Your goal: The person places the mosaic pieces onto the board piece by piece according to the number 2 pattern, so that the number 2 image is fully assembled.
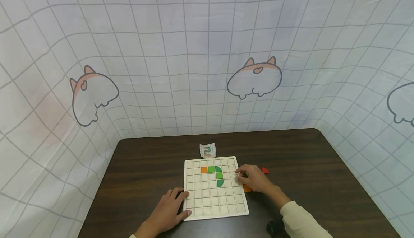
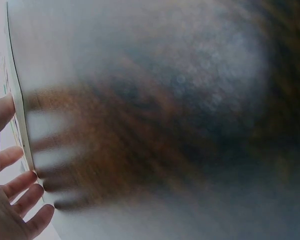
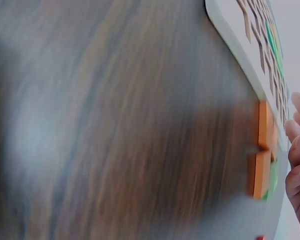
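A white square board (image 1: 210, 205) with a raised grid lies on the table. Near its far side, an orange square tile (image 1: 204, 170), green square tiles (image 1: 219, 175) and dark green rounded tiles (image 1: 220, 183) sit in the grid. My left hand (image 1: 168, 209) rests at the board's left edge, fingers spread and thumb on the near corner; the left wrist view also shows this hand (image 2: 15, 200) along the rim. At the right edge hovers my right hand (image 1: 253, 178), fingers bent and thumb near the index finger. Whether a piece lies between its fingertips cannot be made out.
Orange pieces (image 3: 262, 172) lie beside the board's right edge, partly under the right hand, with green next to them. A red piece (image 1: 265, 170) is farther right. Behind the board lies a small printed card (image 1: 207, 150). A black object (image 1: 274, 228) sits near the right sleeve.
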Motion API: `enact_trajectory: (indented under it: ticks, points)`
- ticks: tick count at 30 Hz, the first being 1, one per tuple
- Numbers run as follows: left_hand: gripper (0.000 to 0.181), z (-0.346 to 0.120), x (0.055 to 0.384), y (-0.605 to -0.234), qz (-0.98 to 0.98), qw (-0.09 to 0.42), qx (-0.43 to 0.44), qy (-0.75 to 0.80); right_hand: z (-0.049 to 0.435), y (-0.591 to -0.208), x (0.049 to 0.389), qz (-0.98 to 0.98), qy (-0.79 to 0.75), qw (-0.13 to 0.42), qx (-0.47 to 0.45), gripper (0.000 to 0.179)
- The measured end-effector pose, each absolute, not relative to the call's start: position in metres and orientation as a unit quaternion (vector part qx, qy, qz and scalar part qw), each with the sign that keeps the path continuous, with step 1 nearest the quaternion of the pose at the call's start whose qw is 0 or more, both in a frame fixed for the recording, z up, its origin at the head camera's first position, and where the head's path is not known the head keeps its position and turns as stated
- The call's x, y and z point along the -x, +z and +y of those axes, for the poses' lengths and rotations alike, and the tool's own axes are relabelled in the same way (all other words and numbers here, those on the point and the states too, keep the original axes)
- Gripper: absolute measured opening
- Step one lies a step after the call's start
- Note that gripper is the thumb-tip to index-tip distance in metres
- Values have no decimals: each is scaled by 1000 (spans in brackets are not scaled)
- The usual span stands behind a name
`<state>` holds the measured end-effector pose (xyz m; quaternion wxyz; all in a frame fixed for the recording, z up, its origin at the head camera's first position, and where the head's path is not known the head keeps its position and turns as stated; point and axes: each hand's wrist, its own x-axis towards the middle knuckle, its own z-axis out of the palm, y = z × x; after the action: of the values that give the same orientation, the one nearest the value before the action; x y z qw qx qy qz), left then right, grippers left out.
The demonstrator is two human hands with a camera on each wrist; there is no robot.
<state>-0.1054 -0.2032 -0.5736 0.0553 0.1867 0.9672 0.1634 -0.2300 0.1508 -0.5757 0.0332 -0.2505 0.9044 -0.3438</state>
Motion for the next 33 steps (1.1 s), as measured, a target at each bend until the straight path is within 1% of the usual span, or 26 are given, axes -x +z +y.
enact_trajectory:
  ticks: [4,12,18,27,33]
  points:
    - [60,-203,104,-572,966,50,-191,166,164,-574,230,923,-326,31,203,15]
    - [60,-203,104,-570,965,54,-190,170,180,-578,231,945,-293,25,146,26]
    - [60,-203,105,-573,965,52,-190,173,183,-580,232,951,-282,14,130,29]
    - [60,-203,104,-574,965,47,-191,173,181,-582,234,952,-285,29,106,36]
    - [60,-203,105,-574,966,51,-187,171,179,-581,233,951,-291,27,101,34]
